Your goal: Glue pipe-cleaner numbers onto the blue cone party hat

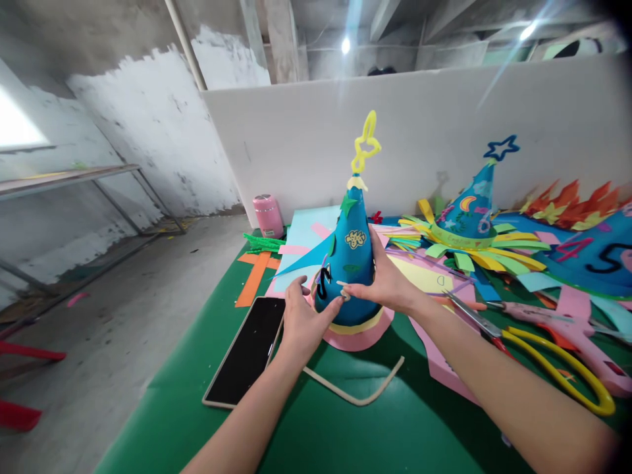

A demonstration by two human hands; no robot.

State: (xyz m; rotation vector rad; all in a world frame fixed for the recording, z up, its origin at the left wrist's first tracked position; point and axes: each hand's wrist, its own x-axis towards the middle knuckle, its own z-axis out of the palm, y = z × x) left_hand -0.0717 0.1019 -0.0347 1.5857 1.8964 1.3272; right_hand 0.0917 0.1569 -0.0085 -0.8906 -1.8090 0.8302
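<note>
A blue cone party hat (351, 276) stands upright on the green table, with a pale band and a pink brim at its base. A yellow fuzzy-wire shape (366, 141) rises from its tip. My right hand (388, 280) wraps the hat's right side, its thumb on the front. From the left, my left hand (311, 316) grips the hat low down, thumb pressed to the front. Between both thumbs shows a small cream curl (345, 294), next to a black squiggle (323, 283). A bent cream pipe cleaner (358, 399) lies in front.
Left of the hat lies a phone (247, 352). Yellow-handled scissors (553, 368) and a pink glue gun (573, 329) are at the right. Behind stand a second decorated hat (471, 210) and a pink bottle (268, 216). Coloured paper strips (254, 283) and a grey partition (419, 131) surround the work.
</note>
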